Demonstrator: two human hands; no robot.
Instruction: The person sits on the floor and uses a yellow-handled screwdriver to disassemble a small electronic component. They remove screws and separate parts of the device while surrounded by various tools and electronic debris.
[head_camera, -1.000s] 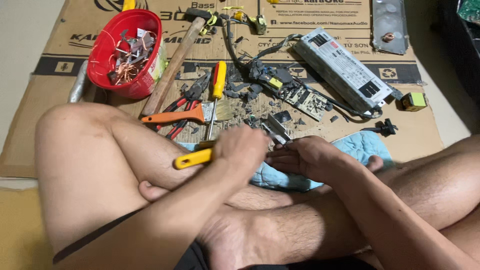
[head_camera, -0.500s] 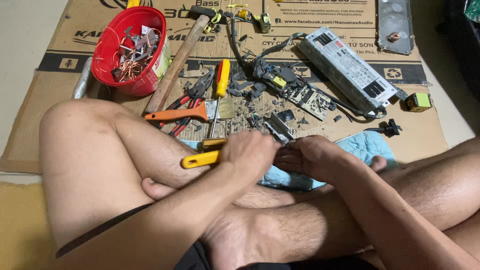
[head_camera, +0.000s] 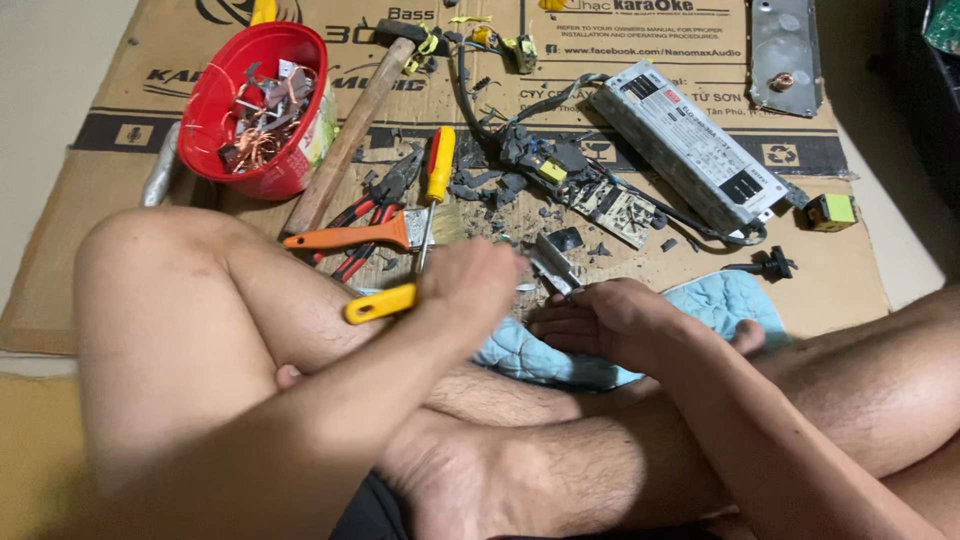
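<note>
Your left hand (head_camera: 470, 285) clenched round yellow-handled tool (head_camera: 380, 303); tip hidden. Your right hand (head_camera: 610, 320) pins small metal part (head_camera: 553, 265) on blue cloth (head_camera: 700, 305), fingers closed over it. Step judged: prying part apart. Next calls for steady hold, tip kept clear of fingers.

A makeshift floor workshop is shown: tools (head_camera: 372, 236), a hammer (head_camera: 350, 130) and scrap electronics (head_camera: 590, 190) are spread on cardboard (head_camera: 100, 250).
</note>
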